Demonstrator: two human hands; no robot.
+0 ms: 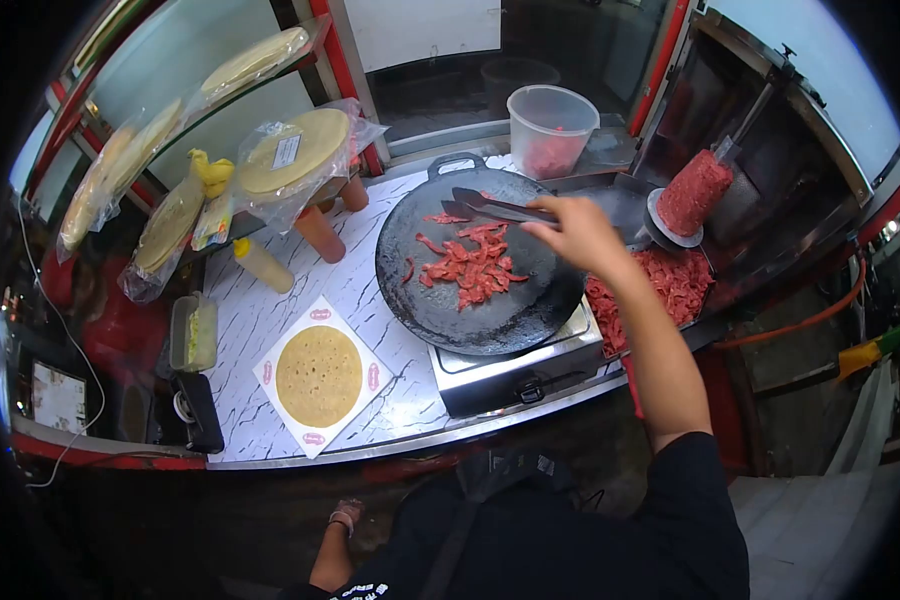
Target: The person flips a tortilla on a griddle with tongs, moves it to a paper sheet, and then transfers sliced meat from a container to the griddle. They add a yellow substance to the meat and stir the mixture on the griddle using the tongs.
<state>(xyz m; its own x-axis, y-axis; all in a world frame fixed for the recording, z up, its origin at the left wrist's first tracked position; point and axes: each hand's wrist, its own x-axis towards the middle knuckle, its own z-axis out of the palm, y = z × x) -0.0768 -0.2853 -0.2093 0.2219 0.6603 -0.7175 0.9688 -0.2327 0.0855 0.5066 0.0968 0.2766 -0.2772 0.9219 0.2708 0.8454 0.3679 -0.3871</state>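
Black shirt (570, 530) spans the bottom. My right hand (582, 235) pinches dark tongs (510, 210) between its fingers, above red meat strips (475, 268) on a round griddle (405, 290) over the bench (238, 415). My left hand (346, 514) hangs low, its fingers too small to tell.

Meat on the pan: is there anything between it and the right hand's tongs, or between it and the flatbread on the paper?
Nothing visible stands between the tongs in the right hand and the meat. Toward the flatbread lie only the pan's rim, some counter and the paper's edge.
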